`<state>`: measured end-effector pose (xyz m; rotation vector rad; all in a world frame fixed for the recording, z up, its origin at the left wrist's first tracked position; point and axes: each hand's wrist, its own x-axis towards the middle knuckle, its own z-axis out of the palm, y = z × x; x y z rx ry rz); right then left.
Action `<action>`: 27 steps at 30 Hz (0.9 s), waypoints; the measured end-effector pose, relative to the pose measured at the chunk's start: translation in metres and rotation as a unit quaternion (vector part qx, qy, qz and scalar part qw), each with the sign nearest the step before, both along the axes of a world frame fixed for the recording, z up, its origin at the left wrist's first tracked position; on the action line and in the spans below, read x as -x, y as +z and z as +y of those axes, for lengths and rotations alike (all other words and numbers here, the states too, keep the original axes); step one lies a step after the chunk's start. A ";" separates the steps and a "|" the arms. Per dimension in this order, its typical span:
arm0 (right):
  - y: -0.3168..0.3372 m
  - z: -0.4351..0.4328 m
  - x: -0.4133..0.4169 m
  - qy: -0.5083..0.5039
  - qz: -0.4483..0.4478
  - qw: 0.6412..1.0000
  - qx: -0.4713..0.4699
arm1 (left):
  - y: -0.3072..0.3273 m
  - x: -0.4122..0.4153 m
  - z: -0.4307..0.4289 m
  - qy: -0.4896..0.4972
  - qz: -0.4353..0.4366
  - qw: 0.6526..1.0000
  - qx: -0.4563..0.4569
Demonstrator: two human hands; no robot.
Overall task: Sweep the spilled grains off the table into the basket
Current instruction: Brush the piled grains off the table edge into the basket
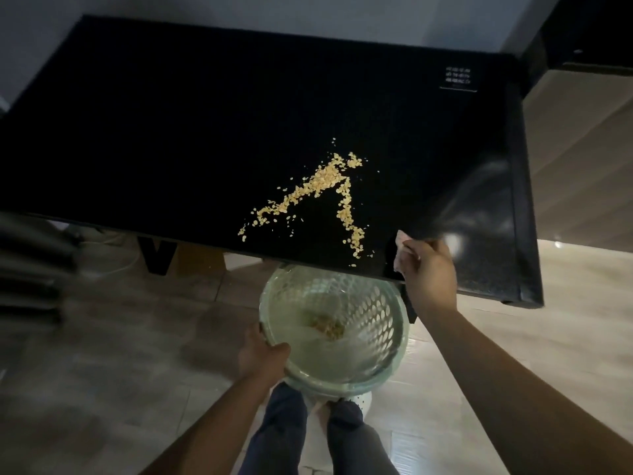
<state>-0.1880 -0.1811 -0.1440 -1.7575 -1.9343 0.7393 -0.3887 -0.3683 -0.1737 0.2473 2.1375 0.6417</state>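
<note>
Head view: left hand [262,354] holds basket [376,320] containing some grains [329,327].

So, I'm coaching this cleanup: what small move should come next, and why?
Likely drag the cloth in the right hand left through the nearest grains and off the table edge, because the left hand holds the basket just below it.

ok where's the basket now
In the head view, the pale green perforated plastic basket is low centre, under the near edge of the black table below the yellow grains, its left rim gripped by the left hand.
</note>
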 end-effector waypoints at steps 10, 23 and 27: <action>-0.011 -0.055 0.055 0.183 0.079 0.979 0.032 | -0.007 0.038 0.015 -0.046 0.014 0.999 0.024; 0.020 -0.013 -0.022 -0.141 0.032 0.989 -0.045 | 0.001 0.062 0.027 -0.077 -0.029 0.996 0.021; -0.006 0.006 -0.030 -0.148 0.036 0.988 0.000 | -0.001 0.049 0.036 -0.048 -0.059 0.997 0.029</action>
